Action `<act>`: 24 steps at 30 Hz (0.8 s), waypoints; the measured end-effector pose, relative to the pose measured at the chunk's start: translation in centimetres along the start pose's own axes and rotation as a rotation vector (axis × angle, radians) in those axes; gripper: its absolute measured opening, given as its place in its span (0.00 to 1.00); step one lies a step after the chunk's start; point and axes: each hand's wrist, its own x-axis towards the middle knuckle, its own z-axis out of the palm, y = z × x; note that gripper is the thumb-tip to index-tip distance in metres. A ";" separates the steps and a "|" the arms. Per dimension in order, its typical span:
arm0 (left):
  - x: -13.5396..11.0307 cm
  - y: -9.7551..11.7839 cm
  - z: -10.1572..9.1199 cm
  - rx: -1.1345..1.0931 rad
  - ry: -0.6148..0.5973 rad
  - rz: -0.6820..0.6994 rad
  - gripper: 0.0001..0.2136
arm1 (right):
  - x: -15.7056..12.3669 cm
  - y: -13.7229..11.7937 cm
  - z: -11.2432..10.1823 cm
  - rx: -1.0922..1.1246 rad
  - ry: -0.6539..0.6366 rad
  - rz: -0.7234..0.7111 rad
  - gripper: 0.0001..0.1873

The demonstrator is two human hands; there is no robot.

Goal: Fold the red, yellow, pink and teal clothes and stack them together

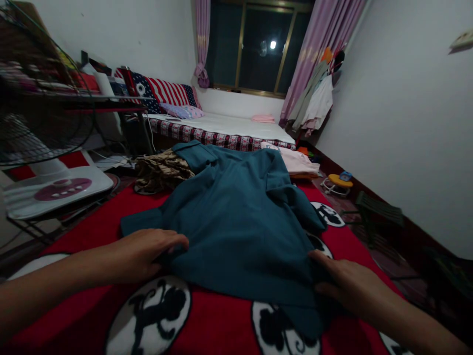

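Observation:
A dark teal long-sleeved shirt (236, 222) lies spread out, its collar end away from me and its hem toward me. My left hand (153, 251) is at the shirt's lower left edge, fingers bent over the cloth and thumb beneath them. At the lower right edge, my right hand (334, 276) has the cloth between thumb and fingers. One sleeve reaches out to the left behind my left hand; the other lies folded along the right side. Near the right hand, a corner of the hem hangs down toward me.
Beneath the shirt is a red blanket (218, 320) with black-and-white round patterns. A crumpled brown cloth (160, 170) and folded pale pink clothes (299, 161) lie beyond it. A fan (55, 167) stands left; a yellow stool (338, 181) and dark folding stool (380, 209) are right.

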 end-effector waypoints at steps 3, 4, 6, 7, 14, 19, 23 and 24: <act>1.9 -0.6 -3.2 -0.034 -0.193 0.045 0.23 | 1.6 0.4 -3.1 0.122 -0.130 -0.091 0.17; 3.2 -1.0 -4.8 -0.026 -0.228 0.046 0.21 | 3.0 0.9 -4.5 0.215 -0.180 -0.123 0.13; 6.7 -1.9 -8.4 0.036 -0.151 -0.014 0.16 | 6.6 2.1 -7.6 0.467 -0.205 -0.125 0.10; 8.6 -2.3 -10.1 0.085 0.060 -0.098 0.14 | 8.6 2.8 -8.9 0.599 -0.031 -0.046 0.11; 14.9 -2.7 -10.9 0.225 0.930 -0.252 0.16 | 14.2 1.5 -7.8 0.784 1.023 0.104 0.20; 14.2 -1.7 -2.7 0.306 0.615 0.009 0.15 | 11.6 -3.4 -0.4 0.571 0.628 -0.167 0.15; 14.8 -1.8 -0.6 0.248 0.566 0.049 0.15 | 13.2 -4.2 0.7 0.578 0.652 -0.178 0.12; 15.2 -1.7 -0.7 0.229 0.564 0.062 0.15 | 14.0 -4.1 0.5 0.600 0.670 -0.151 0.12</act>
